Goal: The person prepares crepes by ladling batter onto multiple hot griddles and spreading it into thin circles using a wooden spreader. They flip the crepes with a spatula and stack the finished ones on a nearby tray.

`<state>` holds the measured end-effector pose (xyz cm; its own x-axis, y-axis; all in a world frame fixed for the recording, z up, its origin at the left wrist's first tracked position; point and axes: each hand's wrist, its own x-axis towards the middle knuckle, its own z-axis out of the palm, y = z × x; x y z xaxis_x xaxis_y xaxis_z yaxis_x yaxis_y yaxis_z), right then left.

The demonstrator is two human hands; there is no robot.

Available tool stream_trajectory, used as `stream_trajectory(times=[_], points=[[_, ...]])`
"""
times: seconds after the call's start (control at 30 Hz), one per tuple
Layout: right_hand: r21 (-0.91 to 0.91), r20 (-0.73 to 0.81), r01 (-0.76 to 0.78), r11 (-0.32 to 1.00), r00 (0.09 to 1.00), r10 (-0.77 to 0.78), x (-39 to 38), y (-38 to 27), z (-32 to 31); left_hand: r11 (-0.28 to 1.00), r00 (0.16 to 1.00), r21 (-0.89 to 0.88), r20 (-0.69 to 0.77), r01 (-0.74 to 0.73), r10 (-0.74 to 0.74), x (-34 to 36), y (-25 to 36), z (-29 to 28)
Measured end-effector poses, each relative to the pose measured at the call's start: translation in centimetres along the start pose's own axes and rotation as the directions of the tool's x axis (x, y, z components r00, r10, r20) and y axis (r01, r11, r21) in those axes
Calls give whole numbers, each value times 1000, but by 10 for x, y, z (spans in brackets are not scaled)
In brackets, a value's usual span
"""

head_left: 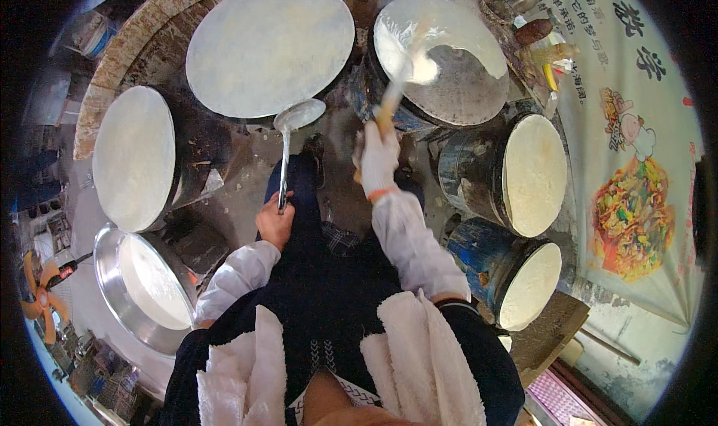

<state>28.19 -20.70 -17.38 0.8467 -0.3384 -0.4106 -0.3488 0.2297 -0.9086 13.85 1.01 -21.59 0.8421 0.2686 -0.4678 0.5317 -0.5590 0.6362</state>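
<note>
My left hand, bare, is closed around the handle of a metal ladle. The ladle's bowl is coated with white batter and hangs just below the big round griddle covered with a pale batter sheet. In a white glove, my right hand grips a batter spreader with a wooden handle, blurred by motion. Its far end is over the upper right griddle, where wet white batter covers the far and left part. Bare dark metal shows on the rest of that griddle.
More round griddles with pale sheets stand at the left, right and lower right. A metal basin of white batter sits lower left. An orange fan is beyond it. A printed banner hangs at right.
</note>
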Motion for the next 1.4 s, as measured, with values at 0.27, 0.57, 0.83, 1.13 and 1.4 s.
stream_trajectory(times=[0.27, 0.57, 0.83, 1.13, 1.4], points=[[137, -105, -134, 981, 983, 149, 20, -49, 65, 987, 987, -54, -64, -149, 146, 6, -14, 6], [139, -150, -184, 973, 967, 205, -32, -40, -1, 985, 985, -51, -64, -163, 160, -2, -17, -4], [-38, -123, -161, 986, 980, 156, -28, -11, -3, 992, 992, -36, -36, -119, 118, -8, -1, 1], [-55, -171, -325, 944, 935, 312, -34, -67, -106, 985, 986, 71, -56, -154, 158, -7, -3, 10], [-550, -19, 101, 829, 991, -133, -47, -2, -171, 964, 963, 78, -67, -255, 260, -5, 7, 37]])
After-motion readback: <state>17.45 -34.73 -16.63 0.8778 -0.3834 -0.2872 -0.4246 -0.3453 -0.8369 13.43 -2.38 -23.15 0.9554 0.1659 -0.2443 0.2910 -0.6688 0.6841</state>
